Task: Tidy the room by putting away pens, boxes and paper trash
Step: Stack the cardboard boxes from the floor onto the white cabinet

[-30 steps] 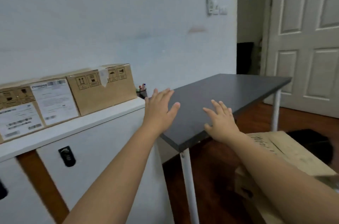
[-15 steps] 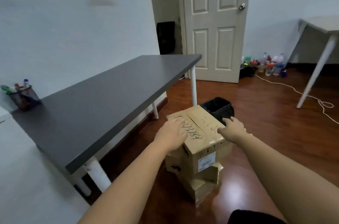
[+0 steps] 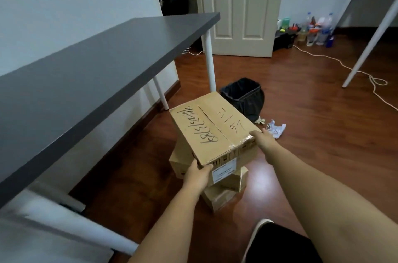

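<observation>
A cardboard box [image 3: 213, 127] with black handwriting on its lid tops a stack of smaller cardboard boxes [image 3: 224, 196] on the wooden floor. My left hand [image 3: 198, 174] grips its near left corner. My right hand [image 3: 261, 136] holds its right edge. Crumpled white paper [image 3: 275, 129] lies on the floor just right of the box. A black-lined trash bin [image 3: 243, 95] stands right behind the box.
A dark grey table [image 3: 90, 64] on white legs runs along the left wall. A white door [image 3: 239, 4] is at the back, with bottles [image 3: 316, 28] beside it. A white cord [image 3: 344, 66] trails over the floor near another white table leg [image 3: 370, 41].
My view swung from the shelf and table down to the floor stack. Both hands moved from the top of the box to grip its near left corner and right edge.
</observation>
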The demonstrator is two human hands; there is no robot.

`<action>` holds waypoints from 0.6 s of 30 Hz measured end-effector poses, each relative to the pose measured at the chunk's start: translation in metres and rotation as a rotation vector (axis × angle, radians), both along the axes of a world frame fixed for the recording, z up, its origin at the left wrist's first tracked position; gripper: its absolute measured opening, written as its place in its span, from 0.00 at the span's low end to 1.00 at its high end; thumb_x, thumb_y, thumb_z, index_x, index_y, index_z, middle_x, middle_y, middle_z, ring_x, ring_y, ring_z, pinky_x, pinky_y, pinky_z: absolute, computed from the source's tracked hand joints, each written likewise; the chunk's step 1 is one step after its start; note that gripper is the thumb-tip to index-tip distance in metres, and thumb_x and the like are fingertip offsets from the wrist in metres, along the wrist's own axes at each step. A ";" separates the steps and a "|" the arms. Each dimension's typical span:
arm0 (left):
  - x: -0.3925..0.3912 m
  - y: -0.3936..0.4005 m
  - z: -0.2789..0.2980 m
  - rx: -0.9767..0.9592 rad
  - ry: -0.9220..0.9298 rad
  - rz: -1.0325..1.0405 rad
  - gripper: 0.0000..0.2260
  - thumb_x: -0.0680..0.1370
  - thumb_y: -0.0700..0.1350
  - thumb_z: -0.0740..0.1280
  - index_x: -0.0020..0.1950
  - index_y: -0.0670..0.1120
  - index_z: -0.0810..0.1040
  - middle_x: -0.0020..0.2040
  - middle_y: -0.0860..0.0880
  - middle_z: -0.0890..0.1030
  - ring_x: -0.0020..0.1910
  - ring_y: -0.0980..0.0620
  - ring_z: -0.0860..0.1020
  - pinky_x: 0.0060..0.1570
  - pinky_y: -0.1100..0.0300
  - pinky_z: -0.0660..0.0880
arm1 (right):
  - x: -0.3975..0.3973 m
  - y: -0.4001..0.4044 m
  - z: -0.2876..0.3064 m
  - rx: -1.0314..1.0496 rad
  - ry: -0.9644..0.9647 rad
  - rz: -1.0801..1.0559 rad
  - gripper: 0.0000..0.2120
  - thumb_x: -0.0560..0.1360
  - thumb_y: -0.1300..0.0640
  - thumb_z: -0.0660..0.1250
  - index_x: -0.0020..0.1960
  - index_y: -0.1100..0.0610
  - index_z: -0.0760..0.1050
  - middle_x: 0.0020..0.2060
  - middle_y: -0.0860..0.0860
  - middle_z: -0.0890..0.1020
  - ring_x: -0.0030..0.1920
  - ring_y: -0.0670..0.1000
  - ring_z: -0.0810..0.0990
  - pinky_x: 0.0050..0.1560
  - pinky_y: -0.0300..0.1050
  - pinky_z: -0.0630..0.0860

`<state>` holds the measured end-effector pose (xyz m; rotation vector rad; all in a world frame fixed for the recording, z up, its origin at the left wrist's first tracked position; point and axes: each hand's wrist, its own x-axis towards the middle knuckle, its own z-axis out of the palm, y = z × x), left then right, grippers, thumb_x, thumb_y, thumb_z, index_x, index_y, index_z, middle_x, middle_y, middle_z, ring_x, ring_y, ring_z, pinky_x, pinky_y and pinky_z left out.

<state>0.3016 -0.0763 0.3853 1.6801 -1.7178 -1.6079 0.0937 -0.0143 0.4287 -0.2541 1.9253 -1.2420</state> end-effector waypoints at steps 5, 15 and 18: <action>-0.004 0.001 0.021 0.081 0.219 0.136 0.19 0.77 0.48 0.69 0.68 0.54 0.74 0.60 0.52 0.80 0.57 0.51 0.78 0.52 0.55 0.73 | 0.000 -0.004 0.012 -0.105 -0.047 -0.109 0.15 0.76 0.56 0.64 0.62 0.57 0.76 0.60 0.61 0.76 0.53 0.56 0.74 0.52 0.50 0.71; -0.007 -0.016 0.181 -0.144 0.585 -0.059 0.28 0.78 0.49 0.68 0.76 0.58 0.63 0.59 0.51 0.84 0.54 0.51 0.84 0.56 0.47 0.79 | 0.020 0.012 0.118 -0.530 0.050 -0.679 0.12 0.71 0.53 0.63 0.52 0.52 0.77 0.42 0.47 0.81 0.45 0.52 0.78 0.48 0.48 0.74; -0.004 0.006 0.242 -0.326 0.597 -0.172 0.26 0.78 0.50 0.68 0.74 0.58 0.63 0.60 0.53 0.82 0.54 0.55 0.83 0.44 0.60 0.80 | 0.032 0.035 0.164 -0.731 0.037 -0.819 0.11 0.71 0.52 0.63 0.52 0.50 0.76 0.44 0.48 0.81 0.48 0.53 0.80 0.51 0.53 0.78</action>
